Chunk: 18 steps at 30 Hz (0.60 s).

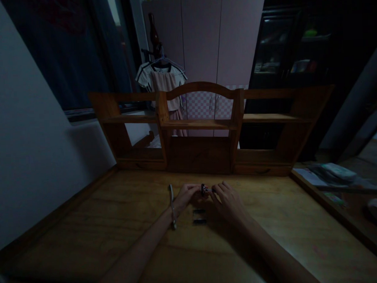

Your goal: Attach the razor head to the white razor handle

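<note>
Near the middle of the wooden desk (132, 234), my left hand (184, 196) is closed on a small dark round part (203, 189). My right hand (229, 198) pinches a thin shiny piece (209, 190) that meets the round part from the right; whether it is a screwdriver or a shaft is too dim to tell. Below my hands, two small dark bars lie on the desk, an upper one (199, 211) and a lower one (199, 221). A pale, narrow strap-like item (171, 195) lies by my left wrist, partly hidden by it.
A wooden shelf unit (200, 124) with small drawers stands along the desk's back edge. Plastic-wrapped items and papers (334, 173) lie beyond the raised right edge. A wall (27, 143) borders the left side. Clothes (164, 78) hang behind the shelf.
</note>
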Tool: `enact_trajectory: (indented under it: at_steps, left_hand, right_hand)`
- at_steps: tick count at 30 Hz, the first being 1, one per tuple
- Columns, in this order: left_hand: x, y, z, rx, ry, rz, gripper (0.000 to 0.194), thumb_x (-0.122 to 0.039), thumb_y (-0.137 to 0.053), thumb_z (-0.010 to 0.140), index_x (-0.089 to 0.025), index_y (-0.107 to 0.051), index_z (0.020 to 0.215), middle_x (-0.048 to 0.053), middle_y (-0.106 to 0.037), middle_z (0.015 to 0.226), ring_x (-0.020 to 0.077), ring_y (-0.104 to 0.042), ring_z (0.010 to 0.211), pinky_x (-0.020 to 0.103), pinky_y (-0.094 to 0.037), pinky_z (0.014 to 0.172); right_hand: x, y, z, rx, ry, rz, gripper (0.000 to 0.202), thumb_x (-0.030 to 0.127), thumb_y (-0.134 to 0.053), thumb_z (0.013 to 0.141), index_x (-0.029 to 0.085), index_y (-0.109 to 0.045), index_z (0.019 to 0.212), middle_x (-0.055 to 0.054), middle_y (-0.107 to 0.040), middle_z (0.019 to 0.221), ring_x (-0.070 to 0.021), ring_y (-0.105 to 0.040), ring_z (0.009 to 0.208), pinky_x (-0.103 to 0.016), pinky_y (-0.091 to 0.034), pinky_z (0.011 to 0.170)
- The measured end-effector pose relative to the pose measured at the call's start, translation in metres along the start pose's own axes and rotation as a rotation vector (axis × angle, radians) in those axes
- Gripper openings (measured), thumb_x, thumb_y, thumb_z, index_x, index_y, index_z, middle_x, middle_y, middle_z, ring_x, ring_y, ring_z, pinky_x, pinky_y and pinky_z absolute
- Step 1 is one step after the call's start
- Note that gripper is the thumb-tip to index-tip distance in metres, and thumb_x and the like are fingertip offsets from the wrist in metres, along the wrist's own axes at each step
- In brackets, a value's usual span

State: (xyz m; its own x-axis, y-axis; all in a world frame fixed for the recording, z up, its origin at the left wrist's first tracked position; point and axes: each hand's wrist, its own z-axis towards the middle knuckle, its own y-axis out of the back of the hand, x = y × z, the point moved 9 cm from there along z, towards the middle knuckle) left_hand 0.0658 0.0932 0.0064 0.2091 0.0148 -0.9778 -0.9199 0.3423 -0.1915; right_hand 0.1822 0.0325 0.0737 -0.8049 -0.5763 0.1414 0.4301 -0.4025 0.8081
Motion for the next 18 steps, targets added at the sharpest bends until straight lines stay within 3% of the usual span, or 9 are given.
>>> enact_trajectory:
  at_steps: [5, 11, 18]
  left_hand:
    - [-0.001, 0.001, -0.002, 0.018, 0.006, -0.054, 0.034, -0.038, -0.063, 0.075, -0.009, -0.072, 0.091, 0.013, -0.072, 0.091, 0.0224, -0.066, 0.084, 0.029, -0.050, 0.074]
    - [0.008, -0.004, -0.005, 0.043, 0.100, -0.029, 0.040, -0.041, -0.069, 0.072, -0.008, -0.071, 0.095, 0.015, -0.071, 0.091, 0.0200, -0.067, 0.076, 0.028, -0.050, 0.071]
    - [0.008, -0.008, -0.005, 0.056, 0.079, 0.000, 0.040, -0.042, -0.070, 0.072, -0.008, -0.070, 0.093, 0.013, -0.071, 0.088, 0.0191, -0.067, 0.074, 0.027, -0.050, 0.069]
  right_hand:
    - [-0.001, 0.000, -0.001, -0.004, 0.006, 0.011, 0.019, 0.027, -0.041, 0.095, 0.019, -0.056, 0.085, -0.006, -0.059, 0.083, -0.0202, -0.050, 0.084, -0.032, -0.041, 0.075]
    - [-0.012, 0.001, 0.000, -0.039, -0.013, 0.005, 0.023, 0.029, -0.039, 0.096, 0.019, -0.056, 0.084, -0.006, -0.059, 0.081, -0.0198, -0.051, 0.083, -0.031, -0.040, 0.073]
    - [-0.014, 0.004, -0.001, -0.032, 0.001, 0.024, 0.022, 0.030, -0.040, 0.095, 0.020, -0.057, 0.085, -0.006, -0.059, 0.081, -0.0198, -0.051, 0.083, -0.032, -0.040, 0.075]
